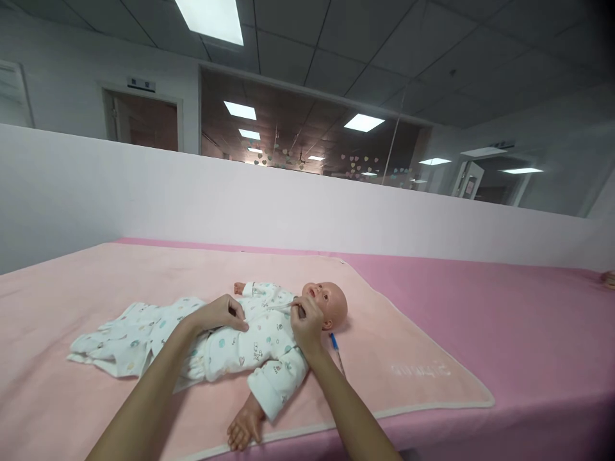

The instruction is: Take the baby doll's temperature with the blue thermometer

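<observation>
Pinching the strip [282,307] of the shirt [266,339] near the neck with right hand [308,321], probably for holding it taut. Touching the chest with left hand [221,312]; cannot tell if pinching. Having the doll [336,305] face-up on the mat [379,346], presumably for easy reach.

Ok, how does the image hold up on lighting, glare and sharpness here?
Head view: the rectangular white ceiling light panel is blown out; the right-hand corners fall dark; the white printed lettering on the pale pink mat is too faint to read; the plastic baby doll in white printed clothes, bare left hand and bare right hand look reasonably sharp.
</observation>
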Demonstrator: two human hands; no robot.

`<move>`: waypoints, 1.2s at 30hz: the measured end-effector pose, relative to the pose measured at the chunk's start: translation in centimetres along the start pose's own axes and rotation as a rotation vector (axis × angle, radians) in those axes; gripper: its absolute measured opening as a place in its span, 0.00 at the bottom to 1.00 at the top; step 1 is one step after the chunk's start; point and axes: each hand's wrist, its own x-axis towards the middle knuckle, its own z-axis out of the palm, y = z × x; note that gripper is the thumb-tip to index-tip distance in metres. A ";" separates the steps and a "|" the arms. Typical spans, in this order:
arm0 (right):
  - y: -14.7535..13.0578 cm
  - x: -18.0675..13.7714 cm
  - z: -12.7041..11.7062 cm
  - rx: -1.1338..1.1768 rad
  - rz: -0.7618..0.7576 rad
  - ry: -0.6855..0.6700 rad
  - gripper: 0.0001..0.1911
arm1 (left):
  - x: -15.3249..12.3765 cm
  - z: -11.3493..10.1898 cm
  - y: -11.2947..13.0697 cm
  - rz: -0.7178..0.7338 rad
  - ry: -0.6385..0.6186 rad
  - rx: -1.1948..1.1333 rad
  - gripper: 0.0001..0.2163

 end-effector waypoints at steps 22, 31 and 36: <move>0.1 0.1 0.1 0.009 -0.006 0.000 0.10 | -0.4 0.3 0.1 -0.002 0.044 -0.011 0.10; 0.4 0.0 0.1 -0.008 -0.006 0.010 0.10 | -0.9 0.2 0.6 0.027 -0.040 0.120 0.14; 0.5 -0.1 0.1 -0.006 -0.011 0.015 0.10 | -1.0 0.3 1.1 0.029 -0.038 0.132 0.16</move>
